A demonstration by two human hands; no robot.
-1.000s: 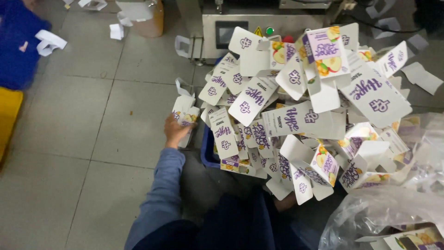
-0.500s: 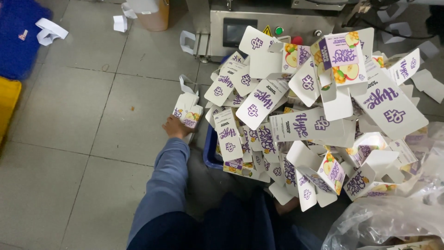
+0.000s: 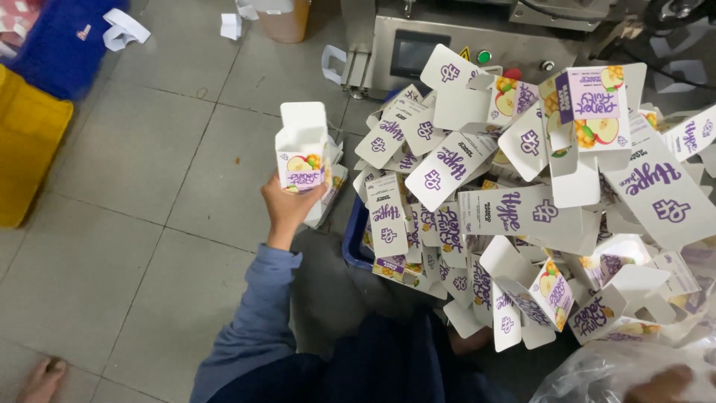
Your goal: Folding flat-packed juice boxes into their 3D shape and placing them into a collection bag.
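My left hand is closed around the lower end of a small white cardboard carton printed with fruit and a purple label, fingers wrapped behind it, thumb side toward me. I hold the carton upright, its top flap open, out over the grey tiled floor.

My right hand: a hand-like shape shows at the lower right edge behind crumpled clear plastic sheeting, but I cannot tell whether it is open or what it holds.

Landmark: the heap of flattened white-and-purple carton blanks. The held carton is just left of this heap, apart from its main mass, with a few loose blanks right behind it. A dark blue bin sits under the heap's left edge. A grey metal machine with a dark screen stands beyond the heap. Well to the heap's left are a yellow crate and a blue crate.
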